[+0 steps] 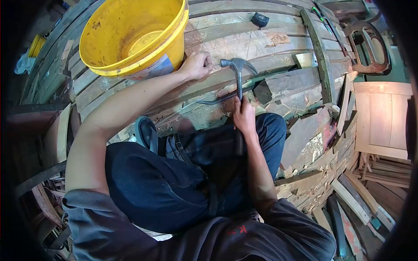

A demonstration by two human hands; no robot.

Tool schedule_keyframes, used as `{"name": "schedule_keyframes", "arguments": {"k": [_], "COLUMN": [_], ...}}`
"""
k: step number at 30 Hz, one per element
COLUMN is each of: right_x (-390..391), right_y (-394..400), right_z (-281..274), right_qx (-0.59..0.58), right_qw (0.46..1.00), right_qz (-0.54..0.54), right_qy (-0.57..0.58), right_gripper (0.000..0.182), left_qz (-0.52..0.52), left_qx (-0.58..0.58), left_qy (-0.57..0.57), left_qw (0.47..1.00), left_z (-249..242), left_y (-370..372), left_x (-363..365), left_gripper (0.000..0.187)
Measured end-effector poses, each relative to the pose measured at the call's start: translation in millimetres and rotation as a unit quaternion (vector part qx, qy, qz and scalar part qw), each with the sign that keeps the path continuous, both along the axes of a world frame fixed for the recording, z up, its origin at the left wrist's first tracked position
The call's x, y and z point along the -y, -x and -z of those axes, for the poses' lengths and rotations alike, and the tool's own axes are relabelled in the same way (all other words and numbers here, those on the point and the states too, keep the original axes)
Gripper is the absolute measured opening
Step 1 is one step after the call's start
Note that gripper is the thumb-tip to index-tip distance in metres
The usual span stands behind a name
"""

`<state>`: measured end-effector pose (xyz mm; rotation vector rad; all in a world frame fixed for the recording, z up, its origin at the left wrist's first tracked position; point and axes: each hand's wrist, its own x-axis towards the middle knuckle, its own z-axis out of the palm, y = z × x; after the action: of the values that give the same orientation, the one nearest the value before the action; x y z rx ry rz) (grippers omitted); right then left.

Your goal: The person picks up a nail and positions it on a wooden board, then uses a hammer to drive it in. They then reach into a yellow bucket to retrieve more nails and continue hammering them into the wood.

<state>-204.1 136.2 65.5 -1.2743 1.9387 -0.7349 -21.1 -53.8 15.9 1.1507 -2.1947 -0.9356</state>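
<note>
My right hand (244, 115) grips the handle of a steel claw hammer (237, 69), whose head is raised just above a worn wooden plank (261, 43). Pressed on that plank right beside the hammer head is my left hand (197, 65), fingers pinched together as if on something small; I cannot make out what. A thin curved metal bar (213, 101) lies on the boards just left of my right hand. I sit on the planks with my knees in dark jeans below both hands.
A large yellow bucket (130, 39) stands on the boards just left of my left hand. A small dark object (260, 19) lies farther up the planks. A pale wooden panel (383, 117) is at the right, with scrap timber below it.
</note>
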Motion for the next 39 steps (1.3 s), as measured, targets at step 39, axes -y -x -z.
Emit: {"name": "schedule_keyframes", "arguments": {"k": [39], "right_x": [-9], "right_y": [14], "right_z": [-50], "right_qx": [0.026], "right_qw": [0.994], "right_qz": [-0.094], "right_qy": [0.057], "right_gripper": [0.019], "left_qz": [0.003], "left_qx": [-0.006], "left_qy": [0.016], "left_qw": [1.0], "left_z": [-5], "left_y": [-2], "left_x": [-3], "left_gripper": [0.011]}}
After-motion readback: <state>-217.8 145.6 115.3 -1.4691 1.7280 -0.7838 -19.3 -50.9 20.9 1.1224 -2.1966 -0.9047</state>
